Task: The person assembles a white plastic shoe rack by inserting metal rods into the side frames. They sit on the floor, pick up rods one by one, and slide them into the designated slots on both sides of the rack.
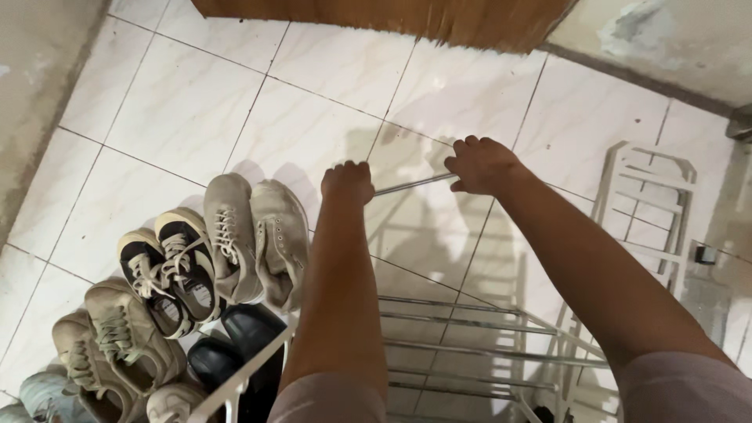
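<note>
Centrally in the frame, both hands grip one thin metal rod, the top bar of a wire rack whose lower rungs run across the bottom centre and bottom right. The left hand sits at the rod's left end, fingers curled shut around it in a fist. The right hand holds the right end, fingers wrapped over the rod with knuckles up. Both forearms extend from the bottom edge toward the centre.

Left of the left forearm, shoes are packed close together: a pair of grey sneakers at centre left, a pair of black-and-cream sneakers beside them, tan sneakers at lower left, and black shoes partly under the rack frame.

At right, a white folding frame lies on the tiled floor. A wooden door crosses the top edge.
</note>
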